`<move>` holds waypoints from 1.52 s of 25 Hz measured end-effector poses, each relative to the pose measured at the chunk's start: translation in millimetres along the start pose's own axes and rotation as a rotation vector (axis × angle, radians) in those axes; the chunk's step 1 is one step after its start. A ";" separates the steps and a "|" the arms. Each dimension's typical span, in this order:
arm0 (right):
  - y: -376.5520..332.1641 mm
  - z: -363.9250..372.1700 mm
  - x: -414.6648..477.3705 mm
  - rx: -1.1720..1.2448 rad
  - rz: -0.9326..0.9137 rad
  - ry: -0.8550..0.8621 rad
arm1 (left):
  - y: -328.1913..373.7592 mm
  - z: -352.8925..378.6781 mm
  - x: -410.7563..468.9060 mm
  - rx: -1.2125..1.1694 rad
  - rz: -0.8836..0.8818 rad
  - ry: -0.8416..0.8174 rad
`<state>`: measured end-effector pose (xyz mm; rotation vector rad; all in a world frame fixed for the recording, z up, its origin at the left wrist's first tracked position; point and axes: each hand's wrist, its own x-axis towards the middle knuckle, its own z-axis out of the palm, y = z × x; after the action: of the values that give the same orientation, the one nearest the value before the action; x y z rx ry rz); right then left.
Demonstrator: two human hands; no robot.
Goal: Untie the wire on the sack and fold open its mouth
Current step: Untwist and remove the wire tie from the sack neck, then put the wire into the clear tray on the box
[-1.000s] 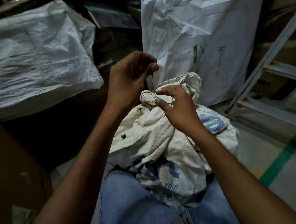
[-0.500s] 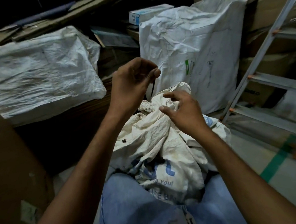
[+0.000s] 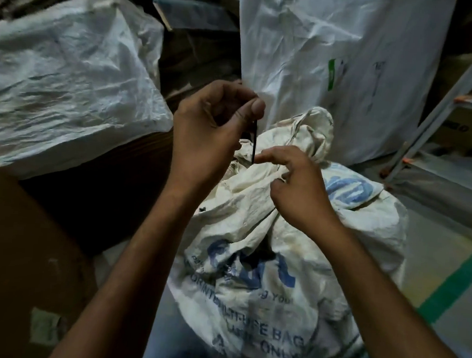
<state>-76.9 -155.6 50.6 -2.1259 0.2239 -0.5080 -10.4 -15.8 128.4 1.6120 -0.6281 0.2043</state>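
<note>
A dirty white woven sack (image 3: pixel 273 265) with blue print stands in front of me, its neck bunched together at the top (image 3: pixel 296 132). My left hand (image 3: pixel 210 132) is raised above the neck and pinches a thin black wire (image 3: pixel 254 142) between thumb and fingers; the wire hangs straight down to the gathered cloth. My right hand (image 3: pixel 298 183) hovers over the neck just right of the wire, forefinger stretched toward the wire's lower end, the other fingers loosely curled. Whether it touches the wire I cannot tell.
A tall white sack (image 3: pixel 335 60) stands right behind. Another white sack (image 3: pixel 63 77) lies at the left on a brown surface. A cardboard box (image 3: pixel 14 261) is at lower left. A metal ladder (image 3: pixel 440 115) leans at right, with green floor tape (image 3: pixel 456 286) below it.
The view tipped down, showing more of the sack's printed front. My left hand still holds the wire up, with a longer stretch showing; my right forefinger has moved close to the wire's lower end.
</note>
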 end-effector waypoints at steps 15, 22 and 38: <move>-190.1 -109.5 9.3 0.159 0.305 -0.117 | 181.9 -57.8 61.1 0.120 -0.281 0.098; -336.3 -170.0 19.0 0.306 0.393 -0.204 | 311.7 -138.6 60.0 0.304 -0.365 0.076; -588.2 113.0 7.1 0.277 0.342 -0.450 | 329.2 -504.7 34.9 0.549 -0.482 0.260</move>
<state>-39.2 261.4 479.0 -1.8226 0.2374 0.1366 -32.7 453.8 507.1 2.1664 0.0414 0.2347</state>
